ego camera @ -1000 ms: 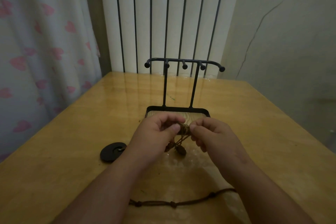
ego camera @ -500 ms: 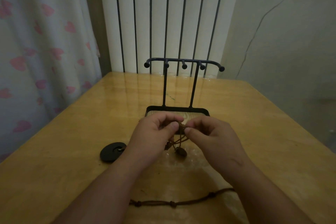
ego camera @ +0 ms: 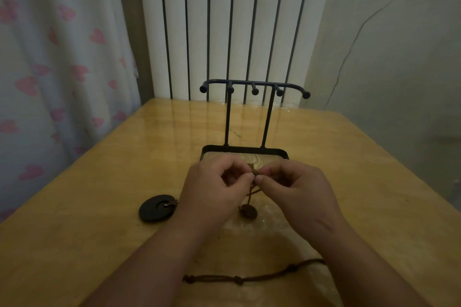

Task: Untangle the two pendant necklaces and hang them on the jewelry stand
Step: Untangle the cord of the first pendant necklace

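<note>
My left hand (ego camera: 214,189) and my right hand (ego camera: 296,189) meet just in front of the jewelry stand's base, both pinching a knot of brown cord (ego camera: 254,172) between thumb and fingertips. From the knot cords hang down to a small brown pendant (ego camera: 248,211) that touches the table. A black disc pendant (ego camera: 156,207) lies flat to the left of my left wrist. More brown cord with knots (ego camera: 249,278) runs across the table between my forearms. The black jewelry stand (ego camera: 254,85) carries nothing on its pegs.
The stand's tray base (ego camera: 245,150) has a pale wood-grain insert. The yellow wooden table (ego camera: 74,207) ends near a white radiator (ego camera: 224,20) at the back. A curtain with pink hearts (ego camera: 50,57) hangs on the left, a grey wall (ego camera: 386,45) on the right.
My hands have drawn closer together on the knot, and the small brown pendant hangs lower, nearer the table. The black disc and the near cord have not moved.
</note>
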The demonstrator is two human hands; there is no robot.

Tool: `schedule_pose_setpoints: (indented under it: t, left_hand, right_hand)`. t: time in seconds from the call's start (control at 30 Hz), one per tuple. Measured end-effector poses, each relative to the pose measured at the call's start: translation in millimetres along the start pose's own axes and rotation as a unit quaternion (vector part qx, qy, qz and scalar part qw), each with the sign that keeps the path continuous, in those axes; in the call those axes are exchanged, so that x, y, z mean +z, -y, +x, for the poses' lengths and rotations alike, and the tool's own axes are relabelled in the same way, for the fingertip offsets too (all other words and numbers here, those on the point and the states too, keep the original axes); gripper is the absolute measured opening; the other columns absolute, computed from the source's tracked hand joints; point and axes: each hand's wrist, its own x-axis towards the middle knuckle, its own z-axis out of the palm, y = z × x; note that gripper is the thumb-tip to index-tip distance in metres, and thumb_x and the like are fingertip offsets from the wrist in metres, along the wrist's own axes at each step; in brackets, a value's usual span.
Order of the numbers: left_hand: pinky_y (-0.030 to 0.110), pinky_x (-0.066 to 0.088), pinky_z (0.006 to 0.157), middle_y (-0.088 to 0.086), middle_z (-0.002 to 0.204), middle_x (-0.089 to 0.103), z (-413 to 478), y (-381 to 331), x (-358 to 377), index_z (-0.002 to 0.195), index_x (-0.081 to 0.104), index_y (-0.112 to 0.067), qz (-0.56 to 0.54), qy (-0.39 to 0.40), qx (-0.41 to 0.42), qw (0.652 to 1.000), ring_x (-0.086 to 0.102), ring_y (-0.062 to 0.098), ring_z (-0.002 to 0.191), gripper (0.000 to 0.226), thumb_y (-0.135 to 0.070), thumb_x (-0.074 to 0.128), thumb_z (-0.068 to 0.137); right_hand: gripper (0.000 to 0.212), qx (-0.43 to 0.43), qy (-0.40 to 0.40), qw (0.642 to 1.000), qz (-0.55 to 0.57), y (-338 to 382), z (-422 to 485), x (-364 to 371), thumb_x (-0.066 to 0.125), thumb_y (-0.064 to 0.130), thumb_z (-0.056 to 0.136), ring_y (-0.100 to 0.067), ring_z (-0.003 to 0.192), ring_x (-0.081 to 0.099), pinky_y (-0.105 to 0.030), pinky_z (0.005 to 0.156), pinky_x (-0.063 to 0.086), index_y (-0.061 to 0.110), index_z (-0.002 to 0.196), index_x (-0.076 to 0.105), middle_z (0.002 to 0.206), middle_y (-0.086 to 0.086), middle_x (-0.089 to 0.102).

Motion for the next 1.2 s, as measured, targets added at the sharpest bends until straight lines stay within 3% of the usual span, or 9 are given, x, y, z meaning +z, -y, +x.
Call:
schedule_pose_setpoints:
  t: [0.27,0.6,0.8,0.9,1.0,1.2]
  left_hand:
    - [0.011,0.049,0.067,-0.013,0.075,0.065,0.0,2.8,0.0,0.086,0.075,-0.024,0.078,-0.008,0.04,0.996,0.059,0.002,0.082,0.006,-0.019,0.071,0.084]
    - [0.017,0.037,0.059,-0.012,0.071,0.053,0.9,3.4,-0.4,0.075,0.064,-0.02,0.134,0.039,0.04,0.989,0.05,0.004,0.069,0.015,-0.031,0.056,0.08]
    - [0.016,0.038,0.059,-0.011,0.076,0.051,1.2,5.5,2.4,0.078,0.059,-0.023,0.098,0.034,0.021,0.994,0.049,0.006,0.072,0.011,-0.03,0.052,0.083]
    - [0.016,0.049,0.065,-0.01,0.085,0.058,1.3,6.3,3.1,0.086,0.064,-0.029,0.03,0.006,-0.018,0.999,0.056,0.003,0.079,0.01,-0.022,0.059,0.091]
    - [0.022,0.056,0.07,-0.009,0.091,0.063,0.2,6.8,1.5,0.096,0.068,-0.03,-0.006,0.001,-0.039,0.999,0.061,0.005,0.081,0.012,-0.02,0.062,0.092]
    - [0.013,0.048,0.07,-0.016,0.093,0.06,2.5,5.3,-0.4,0.109,0.07,-0.033,0.01,0.022,-0.001,1.0,0.056,0.003,0.083,0.026,-0.017,0.068,0.089]
  right_hand:
    - [0.008,-0.018,0.001,0.999,-0.039,-1.0,-0.9,0.7,0.07,0.021,0.083,0.003,0.07,0.06,-0.01,0.058,0.046,0.027,0.085,0.075,0.071,0.012,0.067]
    - [0.02,-0.037,0.028,0.996,-0.082,4.1,-4.4,0.6,0.07,0.018,0.082,0.008,0.071,0.058,-0.007,0.059,0.044,0.037,0.075,0.068,0.067,0.014,0.064]
    - [0.009,-0.001,0.022,1.0,-0.008,4.3,-2.7,2.1,0.068,0.02,0.083,-0.005,0.069,0.063,-0.022,0.061,0.053,0.026,0.079,0.074,0.072,0.006,0.069]
    - [0.011,0.062,0.019,0.993,0.095,5.4,-2.6,0.1,0.064,0.016,0.087,0.001,0.059,0.057,-0.015,0.055,0.046,0.018,0.08,0.072,0.067,0.007,0.066]
    - [0.016,0.139,0.048,0.974,0.174,4.7,-1.7,-1.1,0.058,0.016,0.091,-0.006,0.062,0.052,-0.026,0.062,0.042,0.013,0.082,0.071,0.065,0.007,0.062]
    - [0.024,0.209,0.085,0.949,0.219,5.3,-0.6,-1.1,0.05,0.02,0.096,-0.015,0.069,0.047,-0.032,0.064,0.038,0.006,0.091,0.069,0.07,0.0,0.057]
